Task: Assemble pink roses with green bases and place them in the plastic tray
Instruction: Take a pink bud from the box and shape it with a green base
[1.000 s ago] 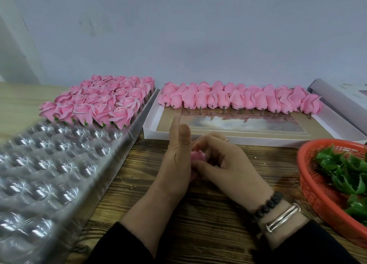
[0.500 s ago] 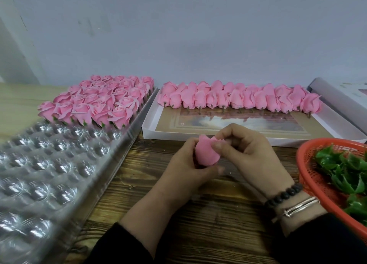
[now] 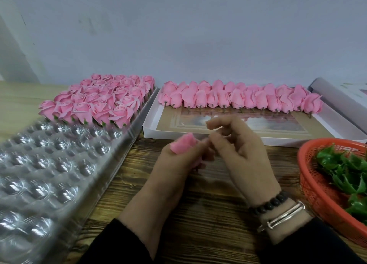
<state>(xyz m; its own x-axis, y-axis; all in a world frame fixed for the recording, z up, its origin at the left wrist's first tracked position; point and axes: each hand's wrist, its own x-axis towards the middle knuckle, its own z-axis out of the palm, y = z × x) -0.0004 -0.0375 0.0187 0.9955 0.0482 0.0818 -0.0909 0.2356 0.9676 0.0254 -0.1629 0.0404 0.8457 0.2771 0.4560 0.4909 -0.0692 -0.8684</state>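
My left hand (image 3: 178, 164) grips a pink rose (image 3: 183, 145) above the wooden table, the bloom tilted up and to the left. My right hand (image 3: 240, 152) is just to its right, fingers loosely curled, fingertips close to the rose's base; whether they pinch anything is blurred. The clear plastic tray (image 3: 49, 164) lies at the left, with finished roses (image 3: 99, 100) filling its far rows. Green bases (image 3: 343, 172) sit in the red basket (image 3: 311, 186) at the right.
A white flat box (image 3: 155, 128) behind my hands holds a row of loose pink roses (image 3: 238, 98) along its far edge. A grey-white wall rises behind everything. Another white box (image 3: 341, 98) lies at the far right.
The rose has tilted left in my left hand. My right hand has come off the bloom and lifted slightly, its fingers opening.
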